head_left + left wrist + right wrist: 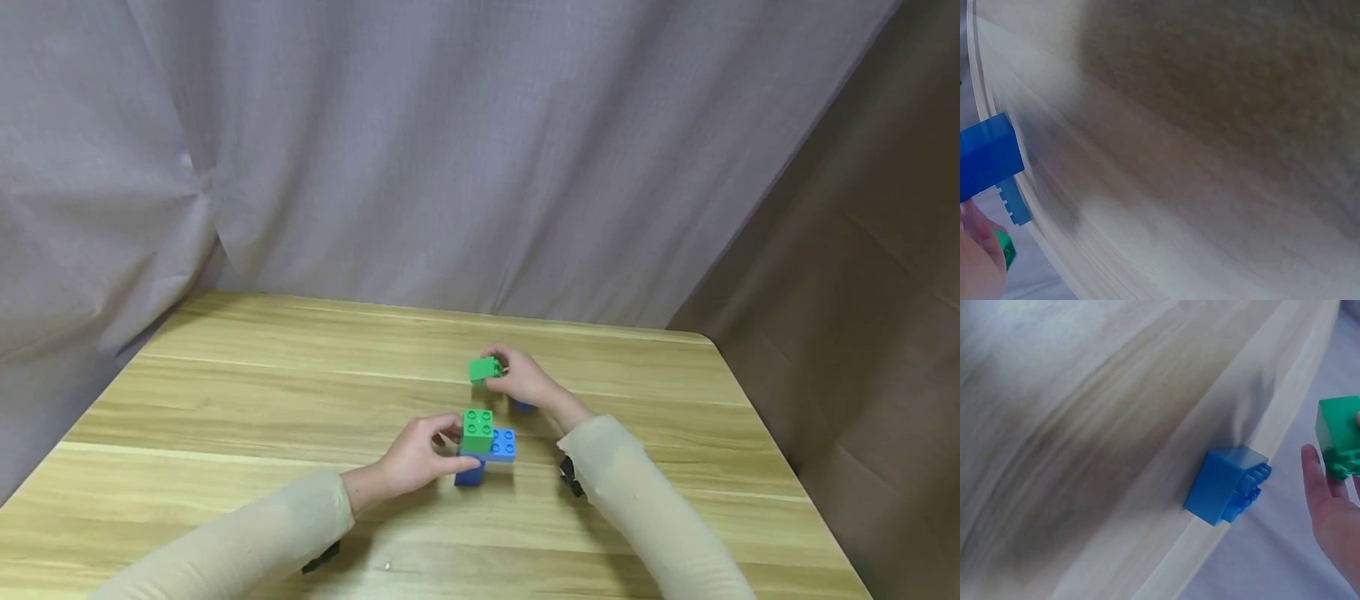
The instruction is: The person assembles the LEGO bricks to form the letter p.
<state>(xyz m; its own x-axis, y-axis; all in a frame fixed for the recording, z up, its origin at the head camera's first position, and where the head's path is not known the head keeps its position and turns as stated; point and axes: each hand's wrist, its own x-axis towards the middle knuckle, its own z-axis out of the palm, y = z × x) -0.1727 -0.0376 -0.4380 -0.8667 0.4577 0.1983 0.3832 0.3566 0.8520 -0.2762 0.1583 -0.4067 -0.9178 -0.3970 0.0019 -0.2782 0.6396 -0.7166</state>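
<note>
On the counter point(262, 392), the left hand point(416, 457) curls thumb and fingers round a stack point(477, 433) of blue and green bricks, probably light and stiff, surest held by its flat sides. Farther back, the right hand point(522, 381) pinches a green brick point(482, 369) above the surface, likely hard and smooth, best gripped across opposite walls. A loose blue brick point(1213, 484) stands near that hand.

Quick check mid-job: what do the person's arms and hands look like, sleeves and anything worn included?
The left hand and right hand are bare, without gloves. The left sleeve and right sleeve are long, plain, pale cream. A small black object shows beneath each, near the cuff: left one, right one; details too small to tell.
</note>
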